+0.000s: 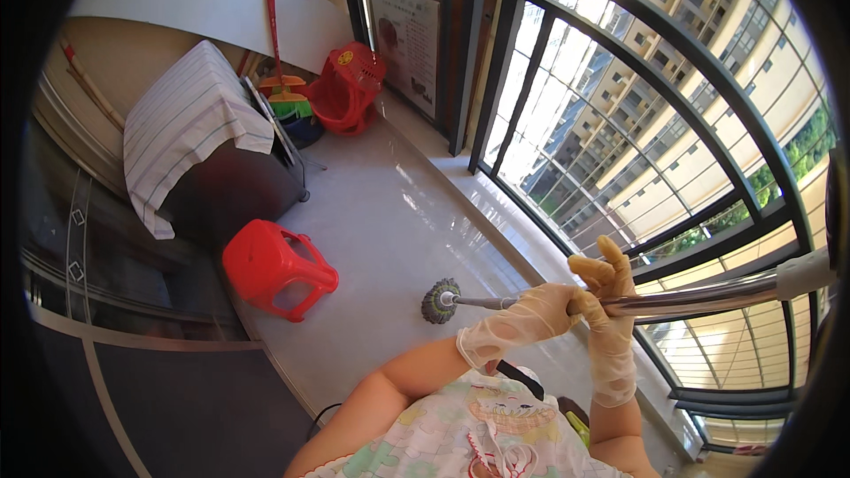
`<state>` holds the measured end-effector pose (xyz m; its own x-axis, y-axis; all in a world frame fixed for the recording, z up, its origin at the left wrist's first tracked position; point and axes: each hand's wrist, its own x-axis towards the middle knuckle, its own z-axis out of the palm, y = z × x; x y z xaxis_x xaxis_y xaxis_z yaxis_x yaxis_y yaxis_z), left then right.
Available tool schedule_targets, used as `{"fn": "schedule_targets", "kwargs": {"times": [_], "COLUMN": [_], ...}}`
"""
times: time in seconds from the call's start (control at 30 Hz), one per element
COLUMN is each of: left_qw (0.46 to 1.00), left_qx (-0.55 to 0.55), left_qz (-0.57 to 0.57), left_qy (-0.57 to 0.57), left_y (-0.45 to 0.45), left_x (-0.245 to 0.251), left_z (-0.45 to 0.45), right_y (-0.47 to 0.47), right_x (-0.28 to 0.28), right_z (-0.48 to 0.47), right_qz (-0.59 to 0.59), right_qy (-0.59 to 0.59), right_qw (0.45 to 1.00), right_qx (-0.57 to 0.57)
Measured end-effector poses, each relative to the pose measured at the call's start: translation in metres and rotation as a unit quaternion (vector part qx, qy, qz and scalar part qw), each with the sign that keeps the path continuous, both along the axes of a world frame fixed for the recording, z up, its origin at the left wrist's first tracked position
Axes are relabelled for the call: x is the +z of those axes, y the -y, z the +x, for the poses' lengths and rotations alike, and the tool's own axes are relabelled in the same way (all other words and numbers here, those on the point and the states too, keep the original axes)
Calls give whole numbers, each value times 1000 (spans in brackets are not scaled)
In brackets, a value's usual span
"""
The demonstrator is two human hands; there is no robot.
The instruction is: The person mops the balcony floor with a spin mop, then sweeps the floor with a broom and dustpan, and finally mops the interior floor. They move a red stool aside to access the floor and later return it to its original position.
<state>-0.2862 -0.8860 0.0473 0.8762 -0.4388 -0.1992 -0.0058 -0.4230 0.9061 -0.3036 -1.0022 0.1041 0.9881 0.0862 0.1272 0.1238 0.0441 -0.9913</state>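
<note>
A twist mop with a grey and green strand head (439, 302) rests on the tiled floor. Its handle (697, 299) runs right across the view, chrome metal with a pale sleeve at the far end. My left hand (541, 313), in a thin translucent glove, is closed around the handle nearer the mop head. Just to its right, my right hand (607, 309), gloved likewise, holds the handle loosely at the thumb and palm. Two of its fingers stick up, bent and off the pole. A patterned apron (491, 418) covers my front below the hands.
A red plastic stool (279, 269) stands on the floor at left. Behind it, a striped cloth (192, 126) drapes over a dark box-like object (232, 182). Red baskets (348, 89) and a green-bristled broom (287, 103) stand in the far corner. Dark-framed barred windows (637, 99) line the right side.
</note>
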Motion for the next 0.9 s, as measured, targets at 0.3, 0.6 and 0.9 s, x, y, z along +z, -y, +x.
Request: {"fn": "schedule_targets", "kwargs": {"times": [0.3, 0.6, 0.9], "left_qw": [952, 992, 932], "left_qx": [-137, 9, 66], "left_qz": [-263, 69, 251], "left_qy": [76, -106, -252], "left_y": [4, -79, -108], "left_x": [27, -137, -236], "left_z": [-31, -73, -150], "right_y": [17, 108, 189], "right_x": [32, 53, 41], "right_z": [-29, -54, -63], "right_qz": [95, 17, -68], "right_qy": [145, 219, 244], "right_qw": [975, 952, 933], "right_qx": [-139, -215, -256]}}
